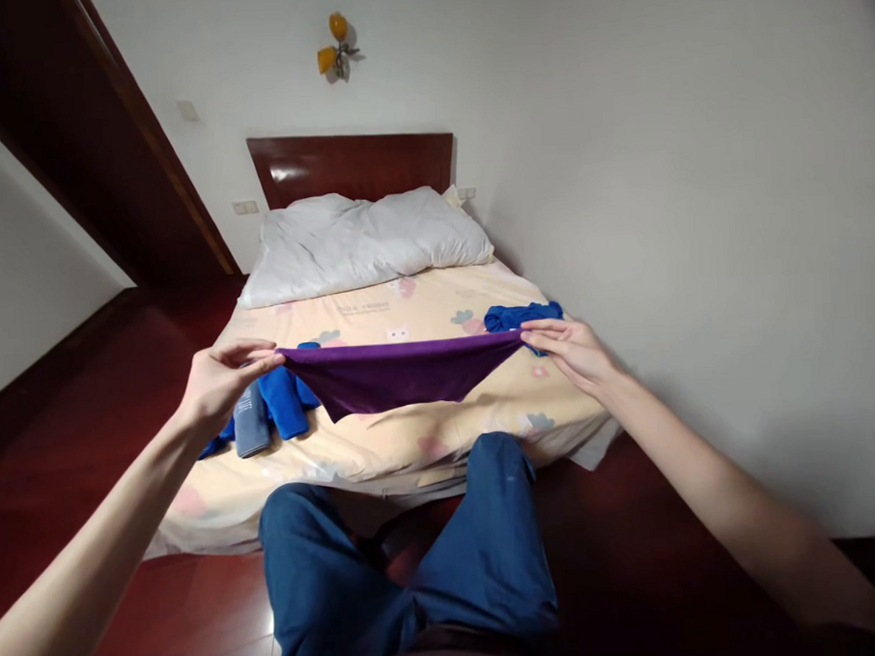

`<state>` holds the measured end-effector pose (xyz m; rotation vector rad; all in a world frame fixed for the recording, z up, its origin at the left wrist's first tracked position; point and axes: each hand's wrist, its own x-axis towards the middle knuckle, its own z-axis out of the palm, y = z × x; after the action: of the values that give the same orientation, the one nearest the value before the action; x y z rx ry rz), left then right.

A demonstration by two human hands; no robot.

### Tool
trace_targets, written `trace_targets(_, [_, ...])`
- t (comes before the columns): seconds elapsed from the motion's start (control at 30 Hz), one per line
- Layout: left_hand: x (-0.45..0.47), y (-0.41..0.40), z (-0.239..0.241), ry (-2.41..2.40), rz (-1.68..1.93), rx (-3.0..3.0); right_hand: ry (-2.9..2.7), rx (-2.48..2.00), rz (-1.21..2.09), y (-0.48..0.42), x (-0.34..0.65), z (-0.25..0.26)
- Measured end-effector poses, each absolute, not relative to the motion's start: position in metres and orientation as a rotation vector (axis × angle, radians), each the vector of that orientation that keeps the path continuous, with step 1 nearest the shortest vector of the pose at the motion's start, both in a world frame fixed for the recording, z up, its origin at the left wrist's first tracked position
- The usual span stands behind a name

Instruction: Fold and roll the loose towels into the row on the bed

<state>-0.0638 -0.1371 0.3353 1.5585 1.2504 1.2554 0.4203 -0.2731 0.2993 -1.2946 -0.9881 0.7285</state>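
Observation:
A purple cloth [392, 376] is stretched out in the air above the bed, its top edge drawn nearly straight and its lower part hanging loose. My left hand [226, 374] pinches its left upper corner between thumb and fingers. At the other end, my right hand [567, 351] pinches the right upper corner. Below and behind my left hand lie a rolled grey-blue cloth with pale lettering [251, 423] and a rolled bright blue cloth [284, 402], with more blue fabric around them. Just beyond my right hand rests a crumpled blue cloth [513, 317].
The bed [385, 446] has a cream patterned sheet. A white quilt [361, 242] is bunched near the dark wooden headboard [358, 167]. My knees in blue trousers [504, 518] are close to the bed's front edge. A white wall [693, 210] stands on the right.

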Motion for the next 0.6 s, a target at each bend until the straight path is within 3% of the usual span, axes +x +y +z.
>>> trace_targets(0.33, [-0.079,-0.151,0.318,1.337,0.981,1.441,-1.047,-1.404,0.89,-0.288,0.427,0.312])
trace_targets(0.6, [-0.041,-0.073,0.28,1.291,0.92,1.448,-0.967,-1.487,0.93,-0.187,0.443,0.274])
